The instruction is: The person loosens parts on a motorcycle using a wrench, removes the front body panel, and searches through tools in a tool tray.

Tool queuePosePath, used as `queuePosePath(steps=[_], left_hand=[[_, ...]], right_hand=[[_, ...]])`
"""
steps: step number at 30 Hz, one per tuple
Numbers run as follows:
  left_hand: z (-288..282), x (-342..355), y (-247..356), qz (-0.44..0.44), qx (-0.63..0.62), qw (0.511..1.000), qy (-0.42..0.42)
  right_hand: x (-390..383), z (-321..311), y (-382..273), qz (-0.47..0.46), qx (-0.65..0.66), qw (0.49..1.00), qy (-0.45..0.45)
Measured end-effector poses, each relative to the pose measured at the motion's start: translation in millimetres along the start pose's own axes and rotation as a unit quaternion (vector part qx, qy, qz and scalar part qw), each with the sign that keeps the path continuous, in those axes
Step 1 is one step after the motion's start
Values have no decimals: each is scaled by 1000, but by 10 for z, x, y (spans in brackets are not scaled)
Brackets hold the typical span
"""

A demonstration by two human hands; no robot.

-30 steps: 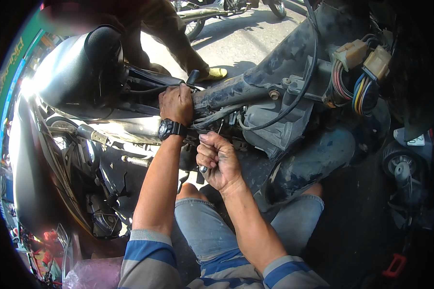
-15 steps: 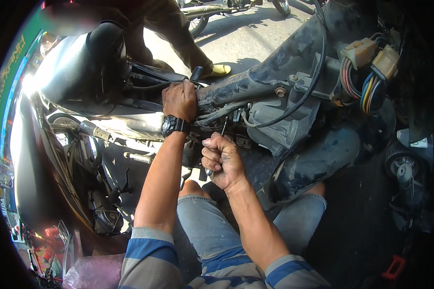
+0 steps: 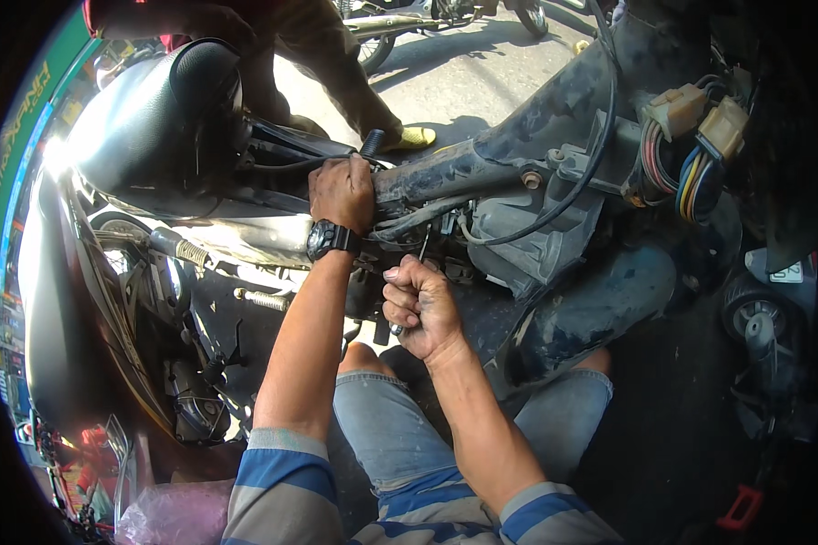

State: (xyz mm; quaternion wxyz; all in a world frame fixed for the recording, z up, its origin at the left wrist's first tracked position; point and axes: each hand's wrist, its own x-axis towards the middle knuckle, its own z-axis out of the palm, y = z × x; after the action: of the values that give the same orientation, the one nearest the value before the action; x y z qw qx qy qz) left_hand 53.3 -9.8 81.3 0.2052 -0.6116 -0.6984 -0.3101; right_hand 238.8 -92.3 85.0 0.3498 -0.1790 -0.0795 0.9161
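Note:
A partly stripped motorbike stands in front of me, its dirty dark frame (image 3: pixel 445 169) bare of covers. My left hand (image 3: pixel 342 194), with a black watch at the wrist, is closed over the frame just ahead of the black seat (image 3: pixel 168 118). Below and to the right of it, my right hand (image 3: pixel 420 307) makes a fist around a slim tool. The tool's thin metal shaft (image 3: pixel 425 243) points up among the cables (image 3: pixel 418 218) and engine parts under the frame. A shiny end of it shows below the fist; its tip is hidden.
Loose wire connectors (image 3: pixel 700 113) hang at the upper right, and a black cable (image 3: pixel 600 136) loops over the frame. Another motorbike (image 3: pixel 91 300) stands close on my left. Beyond the seat is a person with a yellow shoe (image 3: pixel 414 138). A pink plastic bag (image 3: pixel 177 513) lies lower left.
Both hands keep their places, with hardly any movement of the right fist on the tool. The view has shifted slightly. The person beyond the seat has moved an arm.

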Motion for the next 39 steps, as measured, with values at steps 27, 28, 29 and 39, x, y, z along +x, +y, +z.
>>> queuePosePath(steps=[27, 28, 29, 39], left_hand=[[-320, 112, 132, -68, -53, 996, -21], [-327, 115, 123, -66, -52, 996, -20], [-334, 115, 112, -64, -50, 997, -20], [-297, 73, 62, -66, -44, 997, -22]], right_hand=[[-115, 133, 28, 21, -5, 1000, 11], [-109, 145, 30, 21, -7, 1000, 11], [-103, 157, 32, 21, -9, 1000, 12], [-58, 117, 68, 18, -16, 1000, 10]])
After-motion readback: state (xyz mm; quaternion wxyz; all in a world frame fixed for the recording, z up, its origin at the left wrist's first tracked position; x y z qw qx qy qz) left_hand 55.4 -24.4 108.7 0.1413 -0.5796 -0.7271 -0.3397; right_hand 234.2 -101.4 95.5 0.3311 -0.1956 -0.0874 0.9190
